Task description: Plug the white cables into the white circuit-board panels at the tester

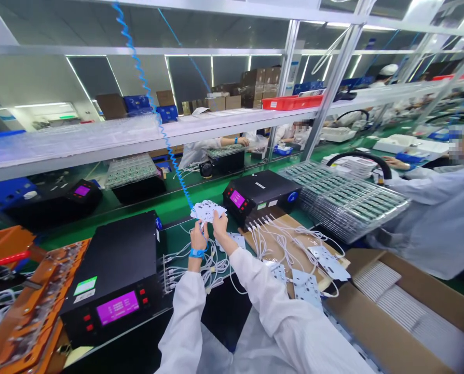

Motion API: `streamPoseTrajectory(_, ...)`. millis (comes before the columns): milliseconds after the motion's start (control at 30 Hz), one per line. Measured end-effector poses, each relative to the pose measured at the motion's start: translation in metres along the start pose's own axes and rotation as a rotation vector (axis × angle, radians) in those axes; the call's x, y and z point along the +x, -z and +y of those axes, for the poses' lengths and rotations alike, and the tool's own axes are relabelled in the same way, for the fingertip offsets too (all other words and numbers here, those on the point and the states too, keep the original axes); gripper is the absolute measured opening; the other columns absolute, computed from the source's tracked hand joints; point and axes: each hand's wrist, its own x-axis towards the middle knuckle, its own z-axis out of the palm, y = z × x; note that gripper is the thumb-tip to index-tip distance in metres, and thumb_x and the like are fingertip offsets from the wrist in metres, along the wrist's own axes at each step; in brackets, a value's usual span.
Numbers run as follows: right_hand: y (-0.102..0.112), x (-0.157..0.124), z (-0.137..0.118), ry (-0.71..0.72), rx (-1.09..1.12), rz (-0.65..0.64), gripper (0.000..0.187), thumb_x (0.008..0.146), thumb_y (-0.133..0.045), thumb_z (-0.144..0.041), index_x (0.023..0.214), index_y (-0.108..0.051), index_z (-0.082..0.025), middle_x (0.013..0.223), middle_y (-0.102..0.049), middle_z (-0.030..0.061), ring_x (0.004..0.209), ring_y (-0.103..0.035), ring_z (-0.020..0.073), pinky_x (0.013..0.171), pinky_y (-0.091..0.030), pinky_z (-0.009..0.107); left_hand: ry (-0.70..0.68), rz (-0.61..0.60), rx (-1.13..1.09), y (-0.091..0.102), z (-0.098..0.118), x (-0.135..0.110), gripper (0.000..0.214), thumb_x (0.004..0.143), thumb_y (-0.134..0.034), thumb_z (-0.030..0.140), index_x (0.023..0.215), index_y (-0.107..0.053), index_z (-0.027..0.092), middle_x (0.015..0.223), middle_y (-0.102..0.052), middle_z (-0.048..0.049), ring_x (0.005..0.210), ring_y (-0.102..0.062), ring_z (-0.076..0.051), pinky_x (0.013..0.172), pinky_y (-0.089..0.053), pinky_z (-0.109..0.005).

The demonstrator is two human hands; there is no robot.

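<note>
Both my hands are raised over the green bench, gripping one fanned stack of small white circuit boards (207, 210). My left hand (198, 237) pinches the stack's lower left edge; a blue wrist strap (196, 253) with a coiled blue cord (150, 104) runs up from that wrist. My right hand (220, 225) pinches the lower right edge. Below them lie white cables (212, 267) plugged into a black tester box (115, 278) with a purple screen.
A second black tester (261, 195) with white cables sits ahead right, with more white boards (327, 262) on cardboard. Clear trays of boards (349, 202) and an open carton (407, 311) stand right. An orange fixture (25, 306) lies left. A seated person's sleeve (438, 213) is at right.
</note>
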Motion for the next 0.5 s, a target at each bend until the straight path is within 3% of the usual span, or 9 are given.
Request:
streamPoseTrajectory(333, 0.001, -0.002, -0.004, -0.004, -0.004, 0.048, 0.033, 0.083, -0.065, -0.048, 0.094, -0.064, -0.016, 0.089, -0.075, 0.0104, 0.097, -0.068, 0.0250, 0.085, -0.055, 0.035, 0.001, 0.042, 0.040, -0.004, 0.008, -0.007, 0.030, 0.097, -0.051, 0.037, 0.110, -0.067, 0.015, 0.073, -0.071, -0.0119, 0.068, -0.070, -0.026, 0.068, -0.045, -0.032)
streamPoseTrajectory(500, 0.002, -0.004, -0.005, -0.002, -0.015, 0.077, 0.030, 0.084, -0.064, -0.046, 0.090, -0.063, -0.017, 0.092, -0.075, 0.0113, 0.095, -0.068, 0.0245, 0.085, -0.055, 0.036, 0.005, 0.038, 0.034, -0.005, 0.011, -0.010, 0.031, 0.098, -0.050, 0.037, 0.111, -0.068, 0.016, 0.087, -0.075, -0.0159, 0.078, -0.072, -0.027, 0.074, -0.047, -0.033)
